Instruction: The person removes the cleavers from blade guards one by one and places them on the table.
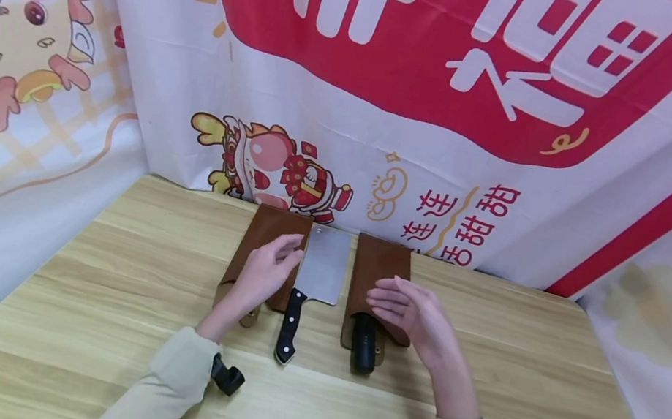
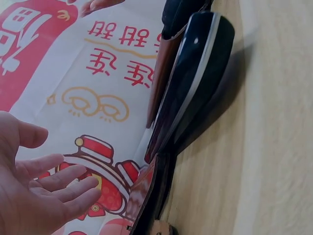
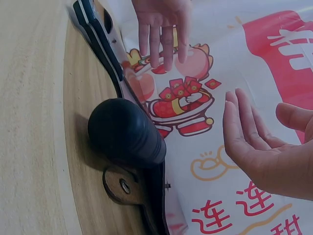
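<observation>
Cleaver: the cleaver (image 1: 324, 263) is lying bare on the table (image 1: 548, 378) between two brown sheaths, its spine running along the left sheath (image 1: 261, 234) and its edge apparently facing the right one.
Cleaver handle: the black riveted handle (image 1: 289, 328) is pointing toward the person; neither hand is touching it.
Right sheath: the right sheath (image 1: 382, 262) is holding a second tool, whose black grip (image 1: 364, 344) is sticking out of the near end; what it belongs to is hiding inside. A strap tab (image 3: 120, 185) with a metal eyelet is lying loose beside that grip.
Left hand: the left hand (image 1: 267, 268) is hovering over the left sheath, near the blade, fingers loosely extended and gripping nothing.
Right hand: the right hand (image 1: 418, 317) is hovering over the right sheath, fingers nearly straight, thumb apart, also gripping nothing.
Step in hand: the hands are probably pausing between handling moves, with one blade uncovered and the other tool sheathed.
Next move: picking up the cleaver would be calling for a grip on its handle, with the fingers staying clear of the edge.
</observation>
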### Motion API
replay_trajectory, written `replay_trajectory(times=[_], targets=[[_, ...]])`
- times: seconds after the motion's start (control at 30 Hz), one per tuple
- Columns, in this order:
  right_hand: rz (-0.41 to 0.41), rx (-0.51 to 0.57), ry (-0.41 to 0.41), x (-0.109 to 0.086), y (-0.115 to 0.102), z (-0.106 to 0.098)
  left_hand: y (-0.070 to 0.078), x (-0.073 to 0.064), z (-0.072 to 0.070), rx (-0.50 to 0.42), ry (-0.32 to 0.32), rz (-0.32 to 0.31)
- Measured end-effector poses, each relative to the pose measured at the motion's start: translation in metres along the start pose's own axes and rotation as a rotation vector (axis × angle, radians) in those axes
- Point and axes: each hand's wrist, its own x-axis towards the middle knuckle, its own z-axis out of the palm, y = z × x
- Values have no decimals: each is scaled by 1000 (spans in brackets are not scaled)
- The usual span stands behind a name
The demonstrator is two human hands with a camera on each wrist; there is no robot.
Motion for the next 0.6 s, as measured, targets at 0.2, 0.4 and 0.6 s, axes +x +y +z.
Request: replay_trajectory(times=[0.2, 0.4, 0.6], targets=[[-3, 16, 30, 0, -1, -6, 2, -2, 6, 2, -20, 24], [-8, 28, 40, -1, -3, -11, 3, -6, 12, -11, -66, 45], [-19, 41, 44, -2, -4, -16, 4, -12, 20, -4, -126, 88]])
